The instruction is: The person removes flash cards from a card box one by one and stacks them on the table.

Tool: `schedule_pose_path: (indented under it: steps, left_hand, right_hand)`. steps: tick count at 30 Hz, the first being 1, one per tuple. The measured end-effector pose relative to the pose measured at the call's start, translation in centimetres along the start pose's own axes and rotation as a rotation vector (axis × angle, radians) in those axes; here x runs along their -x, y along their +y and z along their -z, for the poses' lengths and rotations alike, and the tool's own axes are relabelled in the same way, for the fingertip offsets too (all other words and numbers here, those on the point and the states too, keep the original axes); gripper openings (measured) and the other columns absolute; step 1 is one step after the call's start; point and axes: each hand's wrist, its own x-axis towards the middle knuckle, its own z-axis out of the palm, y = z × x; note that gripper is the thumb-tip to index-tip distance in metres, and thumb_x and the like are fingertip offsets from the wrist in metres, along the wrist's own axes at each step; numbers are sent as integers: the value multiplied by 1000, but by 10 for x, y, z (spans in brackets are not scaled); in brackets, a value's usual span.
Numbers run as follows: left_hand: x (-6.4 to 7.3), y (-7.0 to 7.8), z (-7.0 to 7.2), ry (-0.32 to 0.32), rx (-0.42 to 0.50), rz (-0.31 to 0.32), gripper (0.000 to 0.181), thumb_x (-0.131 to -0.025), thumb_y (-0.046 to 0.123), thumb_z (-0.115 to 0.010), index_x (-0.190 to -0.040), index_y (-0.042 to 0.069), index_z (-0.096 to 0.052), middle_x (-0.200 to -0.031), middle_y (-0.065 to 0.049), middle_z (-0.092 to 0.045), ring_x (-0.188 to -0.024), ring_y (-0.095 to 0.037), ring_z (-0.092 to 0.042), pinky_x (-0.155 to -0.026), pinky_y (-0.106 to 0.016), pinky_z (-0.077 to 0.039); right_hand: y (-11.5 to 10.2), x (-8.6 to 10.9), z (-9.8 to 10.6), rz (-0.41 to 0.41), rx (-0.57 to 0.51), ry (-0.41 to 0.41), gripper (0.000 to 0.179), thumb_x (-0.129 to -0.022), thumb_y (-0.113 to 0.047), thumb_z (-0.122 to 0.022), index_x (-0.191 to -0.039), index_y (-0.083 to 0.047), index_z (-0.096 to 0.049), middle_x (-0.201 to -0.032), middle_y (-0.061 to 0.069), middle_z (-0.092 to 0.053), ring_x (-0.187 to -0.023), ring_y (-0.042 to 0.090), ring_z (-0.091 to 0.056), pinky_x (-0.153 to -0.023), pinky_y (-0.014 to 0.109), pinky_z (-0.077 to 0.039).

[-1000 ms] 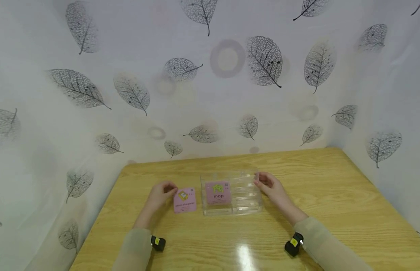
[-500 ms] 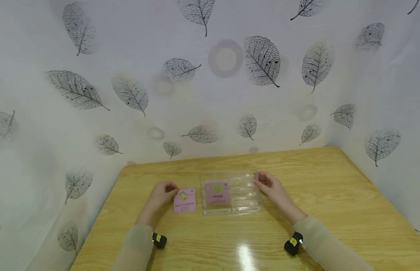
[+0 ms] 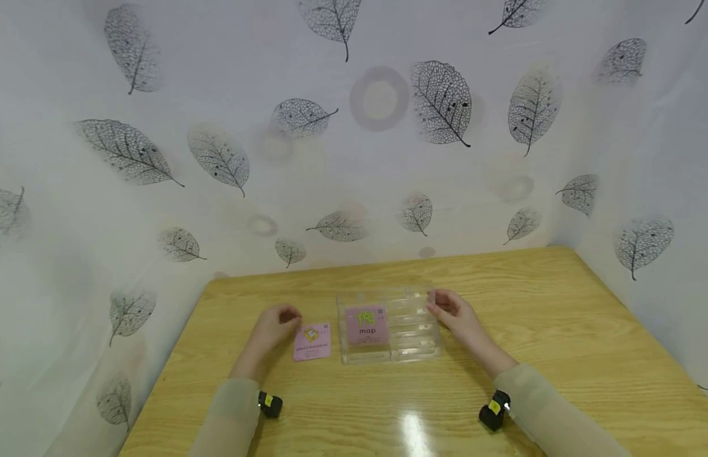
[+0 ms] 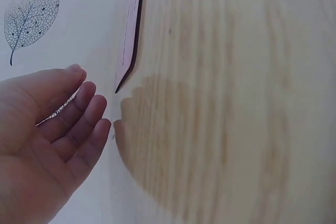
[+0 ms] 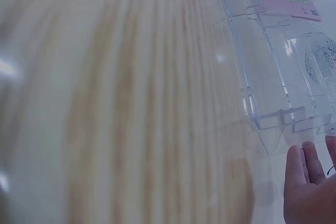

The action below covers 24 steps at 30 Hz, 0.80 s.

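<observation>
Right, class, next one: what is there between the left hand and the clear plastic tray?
The pink pencil sharpener card is between the left hand and the clear plastic tray; the head view shows it.

Wooden counter (image 3: 519, 317) with a clear plastic tray (image 3: 415, 328) and one pink card (image 3: 313, 343) on it.
The counter is yellowish, with visible wood grain and with rounded far corners; toward its front a white reflection (image 3: 412, 433) of light shines. The tray, which has several compartments, lies about in the middle. The card lies just beside it, on the left, and a narrow strip of wood separates them.
</observation>
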Motion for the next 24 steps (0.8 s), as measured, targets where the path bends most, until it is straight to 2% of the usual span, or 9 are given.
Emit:
schedule_pose_path:
  steps: [7, 13, 20, 24]
  left_hand:
    - [2, 3, 4, 11, 0, 31, 15, -101, 11, -67, -115, 6, -72, -112, -12, -73, -107, -26, -67, -98, -45, -58]
    - [1, 5, 7, 36, 7, -17, 14, -101, 8, -69, -114, 4, -72, -110, -13, -73, -104, -26, -67, -97, -44, -57]
    - [2, 7, 8, 58, 25, -44, 15, -101, 9, -70, -115, 3, -72, -111, -14, -74, -105, -27, -69, -97, -44, -58]
    - [4, 8, 8, 63, 40, -53, 16, -101, 8, -70, -115, 1, -72, -111, -16, -75, -104, -27, -70, -94, -40, -59]
  right_hand:
    - [0, -1, 0, -8, -6, 2, 50, -109, -20, -62, -150, 6, -49, -144, 27, -59, -126, 25, -59, -91, 8, -48]
    - [1, -1, 0, 5, 7, 6, 49, -109, -20, -62, -149, 6, -50, -143, 28, -60, -128, 31, -59, -92, 8, -48]
    - [1, -2, 0, 9, 17, 11, 47, -109, -19, -62, -148, 6, -51, -141, 28, -61, -122, 21, -60, -91, 8, -49]
    - [1, -2, -1, 5, 10, 12, 47, -109, -19, -63, -147, 6, -52, -141, 27, -62, -124, 25, -61, -91, 8, -48]
